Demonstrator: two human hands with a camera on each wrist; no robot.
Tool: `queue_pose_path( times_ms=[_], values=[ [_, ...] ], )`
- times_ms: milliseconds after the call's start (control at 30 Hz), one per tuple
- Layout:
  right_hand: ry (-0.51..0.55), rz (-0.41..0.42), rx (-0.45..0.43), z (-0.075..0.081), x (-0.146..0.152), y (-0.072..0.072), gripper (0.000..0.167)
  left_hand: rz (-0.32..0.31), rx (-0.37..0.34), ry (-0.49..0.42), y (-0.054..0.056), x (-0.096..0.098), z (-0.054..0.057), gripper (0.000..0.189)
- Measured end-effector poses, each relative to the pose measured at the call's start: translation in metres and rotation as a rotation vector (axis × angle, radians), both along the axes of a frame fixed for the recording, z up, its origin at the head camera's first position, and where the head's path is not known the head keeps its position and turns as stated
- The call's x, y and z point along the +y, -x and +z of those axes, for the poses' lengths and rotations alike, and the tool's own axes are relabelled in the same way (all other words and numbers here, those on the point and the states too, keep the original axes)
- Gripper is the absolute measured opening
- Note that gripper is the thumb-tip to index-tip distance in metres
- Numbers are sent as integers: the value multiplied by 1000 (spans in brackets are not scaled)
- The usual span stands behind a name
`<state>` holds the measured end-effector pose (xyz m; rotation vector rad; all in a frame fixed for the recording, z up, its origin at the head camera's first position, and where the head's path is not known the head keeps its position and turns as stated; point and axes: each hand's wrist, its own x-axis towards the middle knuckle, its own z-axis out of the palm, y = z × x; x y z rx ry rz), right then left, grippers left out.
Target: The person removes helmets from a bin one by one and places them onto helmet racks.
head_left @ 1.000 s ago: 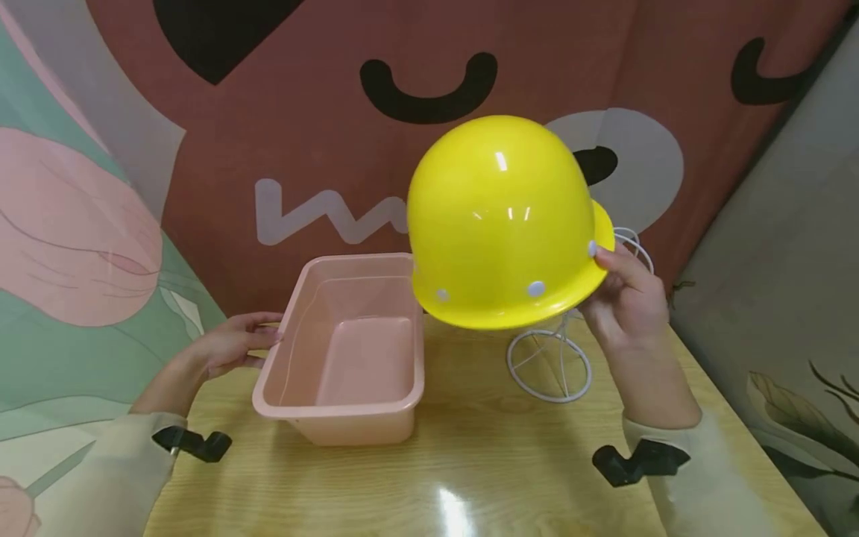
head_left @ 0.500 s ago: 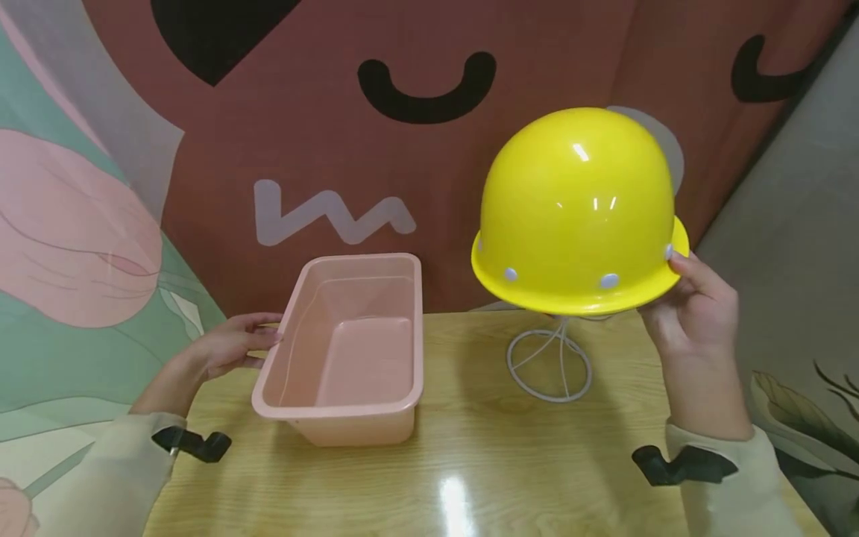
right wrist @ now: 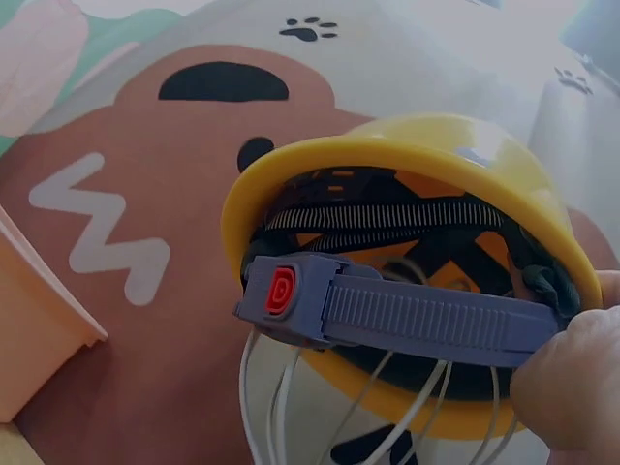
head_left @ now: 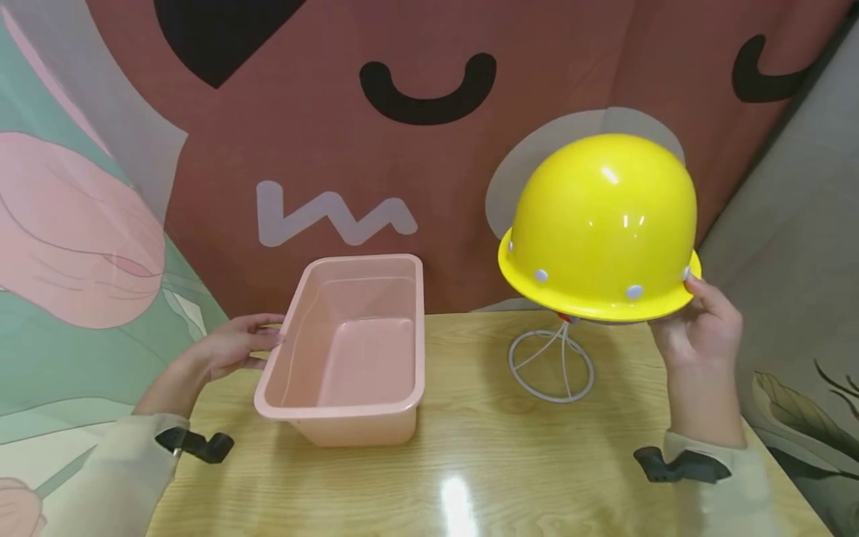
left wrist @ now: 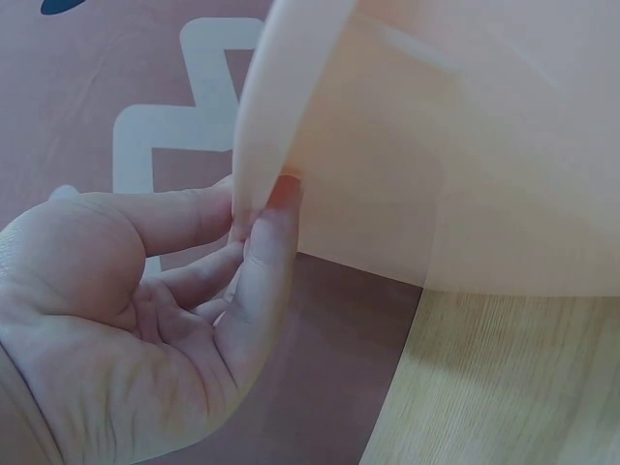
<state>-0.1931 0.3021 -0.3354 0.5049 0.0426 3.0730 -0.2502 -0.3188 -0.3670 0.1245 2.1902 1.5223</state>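
My right hand grips the right edge of a yellow hard hat, thumb on the brim near a white rivet. The hat is upright, directly above a white wire stand, whose top it hides in the head view. From below, in the right wrist view, the stand's wires rise toward the hat's inside, past its grey adjuster strap with a red button. Whether hat and stand touch, I cannot tell. My left hand pinches the left rim of a pink plastic basin between thumb and fingers.
Both the basin and the stand are on a light wooden table. Behind the table hangs a printed brown cloth, close to the basin and hat. A grey cloth wall borders the right side.
The hard hat has moved right with my right hand, from beside the basin to above the wire stand, then dropped slightly. My left hand and the basin have stayed put.
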Motion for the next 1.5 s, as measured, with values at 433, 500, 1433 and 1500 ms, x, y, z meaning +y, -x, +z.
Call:
queue_pose_path(
  times_ms=[433, 500, 1433, 1500],
  values=[
    [89, 26, 51, -27, 2, 2, 39, -5, 8, -5, 1, 0, -1, 70],
    [90, 35, 65, -31, 3, 4, 37, -10, 10, -7, 1, 1, -1, 71],
    [16, 69, 159, -72, 7, 17, 35, 2, -1, -18, -1, 1, 2, 69],
    [27, 69, 153, -75, 7, 18, 36, 7, -3, -20, -1, 1, 2, 69]
  ],
)
